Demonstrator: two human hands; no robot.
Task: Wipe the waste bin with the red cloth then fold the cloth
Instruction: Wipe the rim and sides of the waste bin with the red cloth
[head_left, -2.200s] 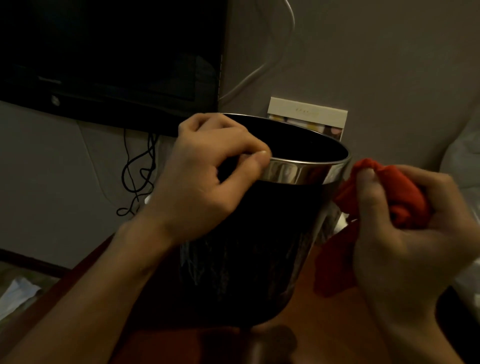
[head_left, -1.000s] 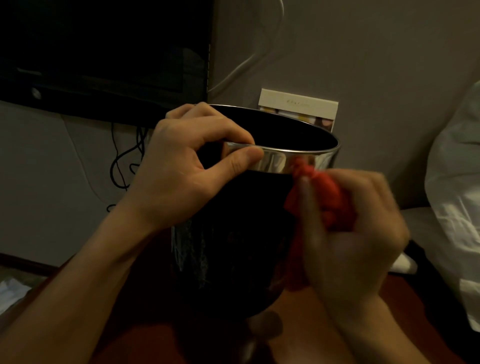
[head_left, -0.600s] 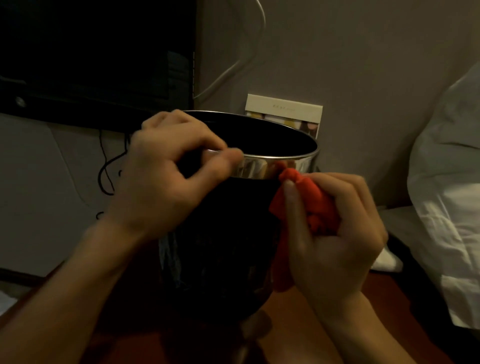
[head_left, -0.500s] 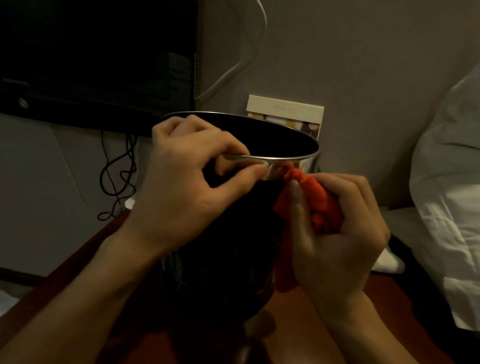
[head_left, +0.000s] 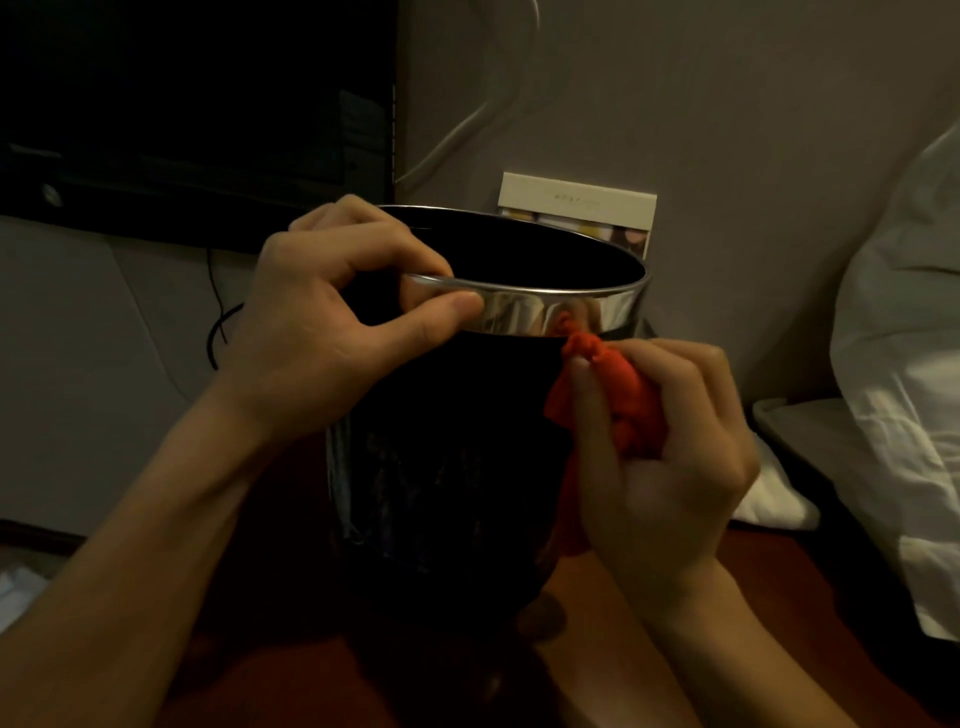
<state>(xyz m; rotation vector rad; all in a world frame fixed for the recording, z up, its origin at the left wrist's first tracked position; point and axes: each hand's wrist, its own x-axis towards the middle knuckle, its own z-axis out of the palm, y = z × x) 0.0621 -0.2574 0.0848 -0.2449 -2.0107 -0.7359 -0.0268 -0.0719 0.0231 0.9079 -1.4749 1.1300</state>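
Note:
A black waste bin (head_left: 447, 467) with a shiny metal rim (head_left: 535, 312) stands upright on a reddish-brown tabletop (head_left: 753, 613). My left hand (head_left: 332, 332) grips the near-left part of the rim, thumb outside and fingers curled over the edge. My right hand (head_left: 665, 467) holds the bunched red cloth (head_left: 618, 389) and presses it against the bin's right side just below the rim. A tail of the cloth hangs down beside the bin wall.
A dark screen (head_left: 197, 114) hangs on the wall at the upper left, with black cables (head_left: 218, 322) below it. A cream card box (head_left: 576, 213) stands behind the bin. White bedding (head_left: 904, 364) fills the right side.
My right hand brought the cloth from off the bin's right side onto its front right wall below the rim. My left hand kept its grip on the rim.

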